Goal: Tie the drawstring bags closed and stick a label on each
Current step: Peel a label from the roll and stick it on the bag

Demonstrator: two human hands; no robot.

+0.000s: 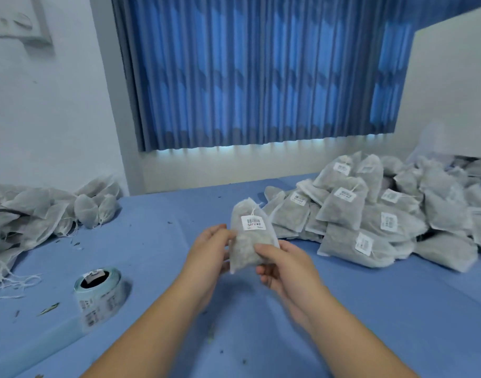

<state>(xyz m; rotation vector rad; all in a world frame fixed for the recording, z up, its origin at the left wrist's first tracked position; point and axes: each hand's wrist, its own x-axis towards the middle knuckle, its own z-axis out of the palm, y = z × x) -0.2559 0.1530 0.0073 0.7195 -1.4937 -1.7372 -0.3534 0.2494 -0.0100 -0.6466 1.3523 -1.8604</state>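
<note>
Mesh bag [247, 241] upright, held between left grip [209, 252] and right grip [283, 266].

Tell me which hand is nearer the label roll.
Left. The left hand grips the left edge of the bag, on the side facing the label roll, which stands off to its left. The right hand grips the opposite edge, farther off.
</note>
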